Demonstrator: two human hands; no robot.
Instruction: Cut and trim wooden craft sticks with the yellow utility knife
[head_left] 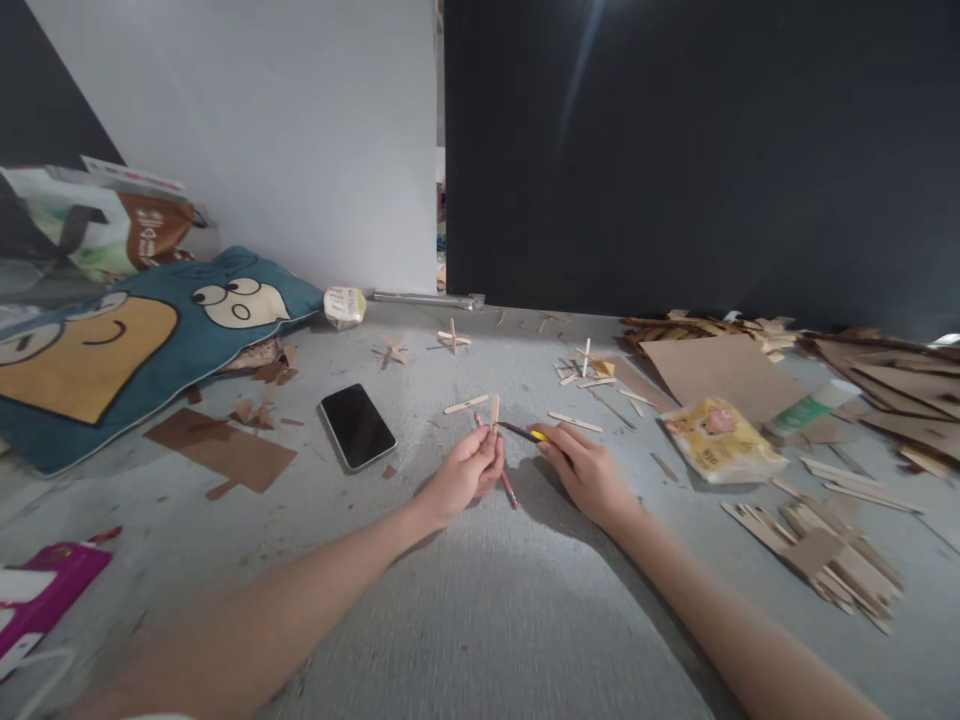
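Observation:
My left hand (474,463) pinches a short wooden craft stick (494,408) that stands nearly upright between thumb and fingers. Closed around the yellow handle of a slim craft knife (525,433) is my right hand (589,472). The knife's dark, narrow end points left and reaches the stick beside my left fingertips; whether it cuts in is too small to tell. A red pencil (510,490) lies on the table, passing partly behind my left hand. Single craft sticks lie just beyond, one (466,404) to the left and another (575,421) to the right.
A phone (358,427) and brown cardboard (221,445) lie left, before a blue cushion (247,285). Small crossed-stick pieces (453,338) stand farther back. Rightward are a yellow packet (720,440), a glue bottle (814,408), a stick bundle (825,555) and stacked cardboard (892,375).

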